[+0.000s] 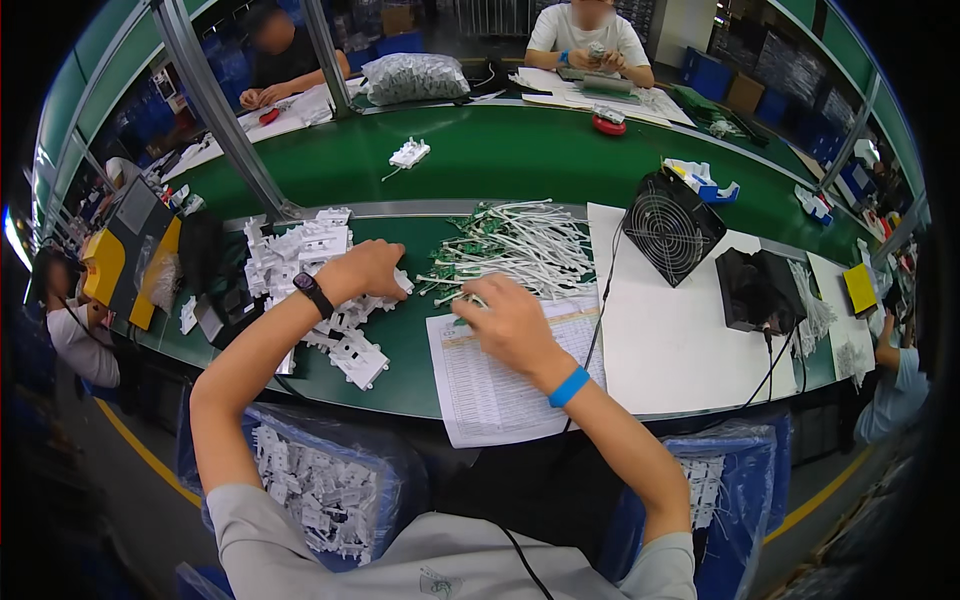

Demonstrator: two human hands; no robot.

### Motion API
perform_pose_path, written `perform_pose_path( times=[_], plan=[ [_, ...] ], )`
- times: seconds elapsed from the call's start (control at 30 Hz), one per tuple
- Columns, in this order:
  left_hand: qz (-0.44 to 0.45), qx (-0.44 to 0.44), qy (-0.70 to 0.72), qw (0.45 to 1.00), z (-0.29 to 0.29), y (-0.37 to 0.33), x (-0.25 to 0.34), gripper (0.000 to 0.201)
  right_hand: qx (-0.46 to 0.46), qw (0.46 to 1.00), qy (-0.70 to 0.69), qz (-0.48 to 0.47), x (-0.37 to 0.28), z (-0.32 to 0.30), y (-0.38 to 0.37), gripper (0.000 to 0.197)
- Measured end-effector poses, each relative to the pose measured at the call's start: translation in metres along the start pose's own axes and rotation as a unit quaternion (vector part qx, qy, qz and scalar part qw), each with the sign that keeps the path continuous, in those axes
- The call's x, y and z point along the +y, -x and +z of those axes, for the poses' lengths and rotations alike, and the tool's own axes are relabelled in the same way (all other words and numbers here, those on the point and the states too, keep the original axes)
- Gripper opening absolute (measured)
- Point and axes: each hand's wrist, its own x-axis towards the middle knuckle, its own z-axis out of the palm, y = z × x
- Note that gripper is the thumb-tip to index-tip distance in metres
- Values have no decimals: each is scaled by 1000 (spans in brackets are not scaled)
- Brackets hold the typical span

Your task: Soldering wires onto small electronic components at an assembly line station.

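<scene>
My left hand [368, 272] reaches over a pile of white plastic housings [305, 245], its fingers bent around one housing at the pile's right edge, mostly hidden by the hand. A dark watch sits on that wrist. My right hand [512, 325], with a blue wristband, hovers above a printed paper sheet [490, 400]. Its fingers are drawn together near the left end of a heap of white cables with small green circuit boards [520, 245]; what is between the fingertips is too small to make out.
A black fan [675, 228] and a black open box [760, 290] stand on white board at the right. Beyond runs a green conveyor belt [500, 165] carrying a white part [409, 153]. Lined blue bins [400, 490] flank my lap. Co-workers sit opposite and at both sides.
</scene>
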Motion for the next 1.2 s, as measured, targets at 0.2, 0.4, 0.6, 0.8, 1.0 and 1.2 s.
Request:
perform_pose_path(
  times=[0.2, 0.4, 0.6, 0.8, 1.0, 1.2],
  plan=[
    [63, 207, 122, 969, -15, 0, 5, 73, 347, 906, -139, 197, 7, -56, -16, 17],
    [31, 268, 323, 907, -28, -14, 32, 54, 257, 862, -303, 317, 11, -80, -13, 30],
    [37, 87, 700, 708, -23, -11, 92, 45, 181, 881, -305, 315, -6, -65, -5, 25],
    [28, 29, 772, 635, -9, 4, 148, 33, 223, 897, -211, 318, -5, -67, -1, 14],
    [18, 32, 829, 558, -11, 4, 158, 20, 269, 897, -174, 303, 11, -88, 12, 12],
    [22, 102, 865, 490, -7, 1, 171, 24, 230, 736, -467, 433, 12, -100, 26, 18]
  ],
)
